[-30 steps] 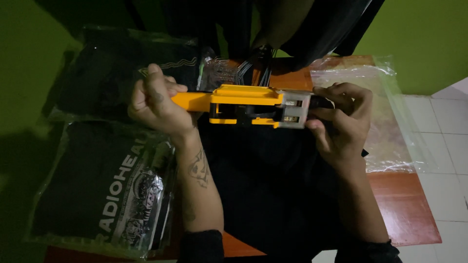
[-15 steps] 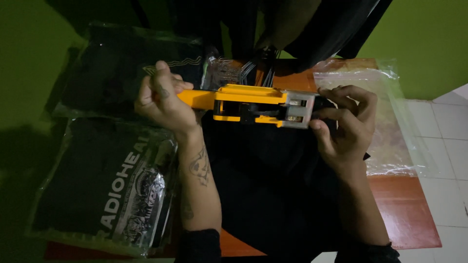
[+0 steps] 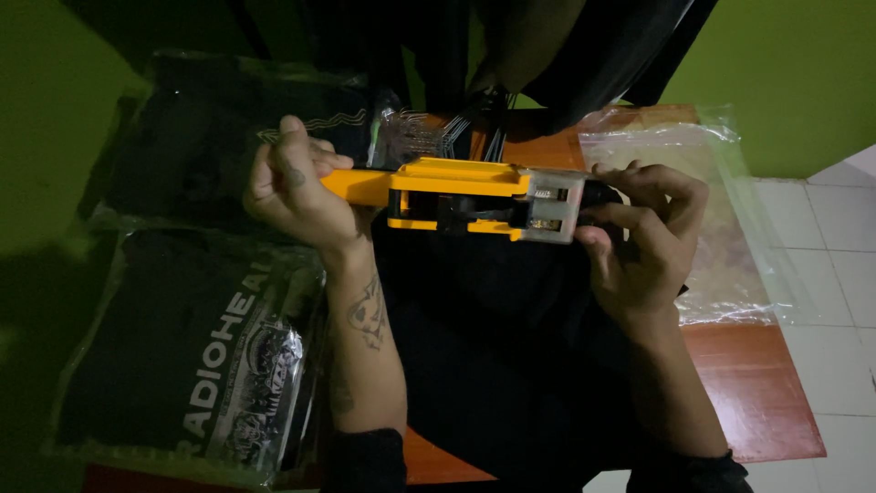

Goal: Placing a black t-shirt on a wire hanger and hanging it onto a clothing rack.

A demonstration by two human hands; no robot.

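A yellow hand tool with a grey head (image 3: 474, 199) is held level above a black garment (image 3: 511, 347) spread on the table. My left hand (image 3: 297, 192) is closed around the tool's yellow handle at the left. My right hand (image 3: 643, 242) pinches the tool's grey end and a dark fold of the garment against it. Which part of the cloth is between my fingers is hidden.
Two black folded shirts in clear bags lie at the left, one near (image 3: 196, 356) and one far (image 3: 237, 128). An empty clear plastic bag (image 3: 721, 219) lies at the right on the reddish table (image 3: 757, 393). White floor tiles (image 3: 839, 274) show beyond the table's right edge.
Both hands and the tool drifted slightly right and down half a second ago, then back left and up. The grips have not changed.
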